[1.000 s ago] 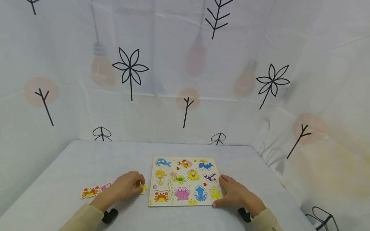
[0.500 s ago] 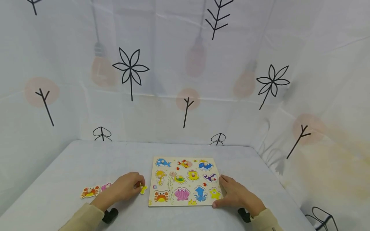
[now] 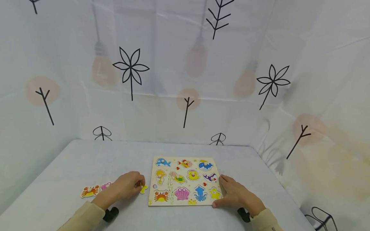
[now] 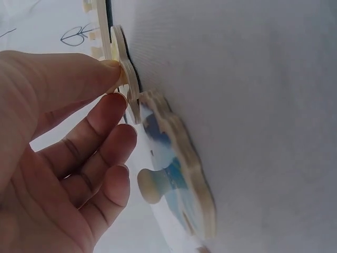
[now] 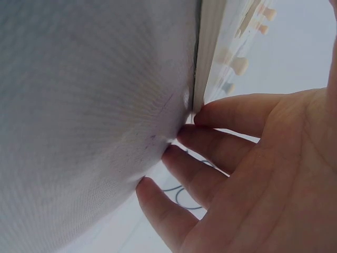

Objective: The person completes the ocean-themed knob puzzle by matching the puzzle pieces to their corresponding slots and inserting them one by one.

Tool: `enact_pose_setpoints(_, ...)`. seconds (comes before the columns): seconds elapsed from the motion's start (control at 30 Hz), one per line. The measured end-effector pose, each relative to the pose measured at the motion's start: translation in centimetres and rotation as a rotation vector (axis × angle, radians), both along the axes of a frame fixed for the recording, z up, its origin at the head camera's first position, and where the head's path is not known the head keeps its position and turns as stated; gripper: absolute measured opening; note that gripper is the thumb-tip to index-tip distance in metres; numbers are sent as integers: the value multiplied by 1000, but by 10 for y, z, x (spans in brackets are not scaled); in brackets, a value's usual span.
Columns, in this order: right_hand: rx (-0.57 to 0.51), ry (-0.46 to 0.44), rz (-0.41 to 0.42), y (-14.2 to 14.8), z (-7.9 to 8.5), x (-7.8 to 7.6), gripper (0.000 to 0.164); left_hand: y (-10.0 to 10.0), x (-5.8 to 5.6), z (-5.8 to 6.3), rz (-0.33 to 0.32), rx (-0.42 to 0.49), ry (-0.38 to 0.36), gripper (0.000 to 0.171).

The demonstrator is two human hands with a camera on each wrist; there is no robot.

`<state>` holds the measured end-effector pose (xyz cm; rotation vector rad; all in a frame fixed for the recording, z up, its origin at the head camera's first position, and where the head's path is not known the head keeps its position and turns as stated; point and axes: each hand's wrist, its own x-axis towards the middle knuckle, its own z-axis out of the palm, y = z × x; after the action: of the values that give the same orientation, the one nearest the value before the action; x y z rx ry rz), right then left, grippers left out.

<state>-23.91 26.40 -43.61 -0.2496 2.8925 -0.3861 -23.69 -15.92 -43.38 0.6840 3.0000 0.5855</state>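
My left hand [image 3: 127, 186] pinches a yellow star-shaped puzzle piece [image 3: 143, 190] at the table, just left of the wooden puzzle board [image 3: 167, 206]. Up close in the left wrist view, thumb and forefinger meet on the piece [image 4: 131, 89], and the other fingers curl loosely. Below those fingers lies a blue knobbed piece [image 4: 181, 168], hidden under the hand in the head view. Along the board's right edge rests my right hand [image 3: 235, 194], its thumb at the near corner. The right wrist view has its fairly straight fingertips touching the board edge [image 5: 208, 58] and tablecloth.
A loose crab piece [image 3: 90, 191] and a partly hidden pink piece [image 3: 105, 186] lie left of my left hand. Sea animal pictures cover the board, several with knobs. A white cloth covers the table [image 3: 121, 157], and a printed curtain [image 3: 162, 118] hangs behind it.
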Motion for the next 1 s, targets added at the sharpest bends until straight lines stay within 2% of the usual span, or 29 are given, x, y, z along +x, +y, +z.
enact_pose_setpoints(0.27,14,0,-1,0,0,-1,125,5,1,3,10,0,43,10)
enact_pose_setpoints(0.53,11,-2,-5,0,0,-1,126,23,-5,11,-60,-13,93,8)
enact_pose_setpoints(0.73,12,4,0,0,0,-2,127,42,-9,13,-133,4,102,6)
enact_pose_setpoints(1.0,19,4,2,0,0,-3,127,67,-11,15,-195,15,120,4)
